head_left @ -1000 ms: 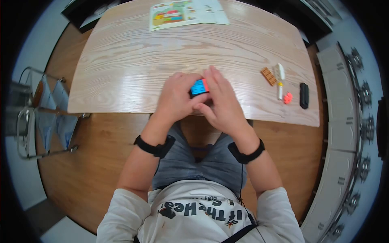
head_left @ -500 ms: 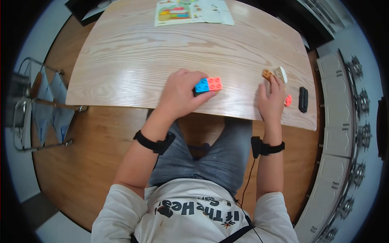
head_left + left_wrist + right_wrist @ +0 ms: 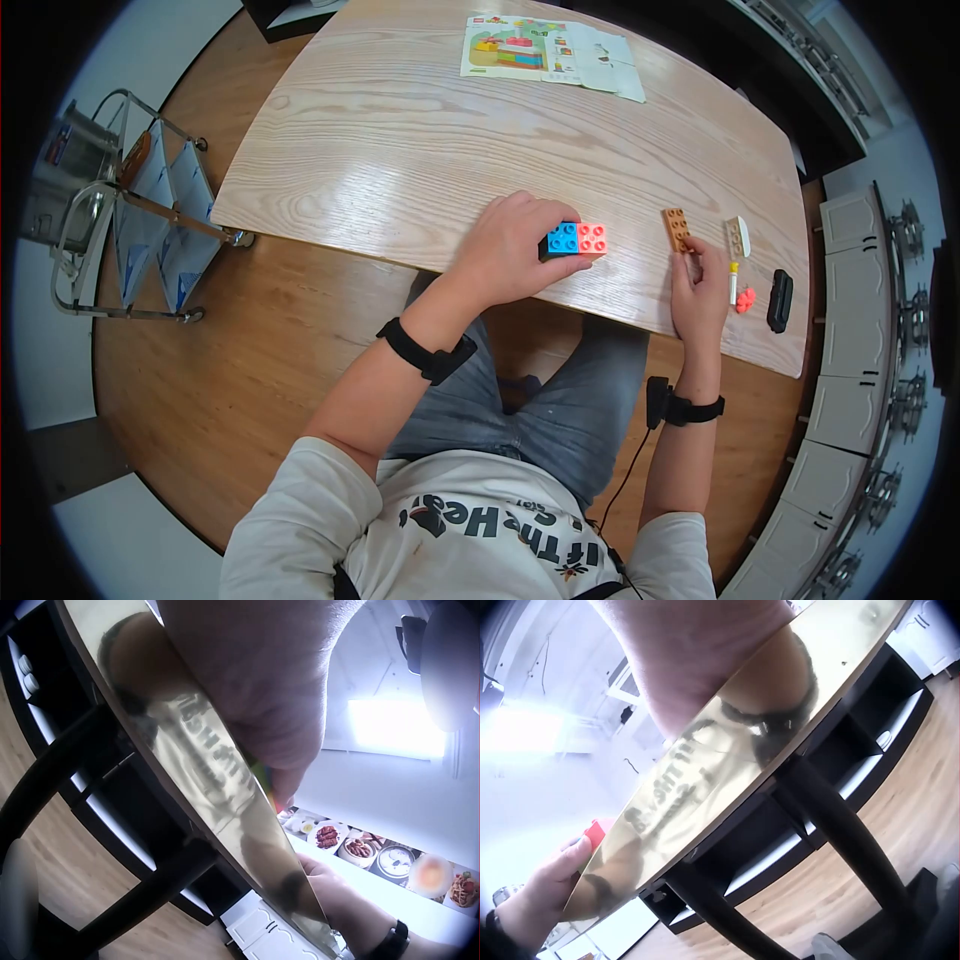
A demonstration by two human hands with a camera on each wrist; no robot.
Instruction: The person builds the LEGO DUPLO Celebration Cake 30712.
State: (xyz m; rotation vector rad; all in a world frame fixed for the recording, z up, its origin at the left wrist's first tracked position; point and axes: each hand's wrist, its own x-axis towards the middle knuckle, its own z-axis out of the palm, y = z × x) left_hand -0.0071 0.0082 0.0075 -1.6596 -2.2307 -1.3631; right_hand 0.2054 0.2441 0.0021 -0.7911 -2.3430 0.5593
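Nearest, a white printed shirt (image 3: 475,525) and grey jeans (image 3: 440,400) occupy the lower part of the head view. A black strap (image 3: 425,350) encircles the left forearm; a second, with a thin cable, encircles the right wrist. At the near edge of the counter (image 3: 400,130), the left hand (image 3: 515,245) grasps a block stack, fingers on the far side and thumb on the near side. The stack's top shows a blue brick (image 3: 562,238) beside a coral-red brick (image 3: 592,238), studs upward; its lower layers are largely hidden. To the right, the right hand (image 3: 702,295) pinches the near end of a tan studded brick (image 3: 676,225), which lies on the counter. Just beside this hand are a small white stick with a yellow top (image 3: 733,283) and a coral piece (image 3: 745,300); farther right lies a black oblong object (image 3: 780,300). Slightly beyond the stick rests a white-topped piece (image 3: 738,237). Near the far edge lies an unfolded printed leaflet (image 3: 550,55), well apart from both hands.
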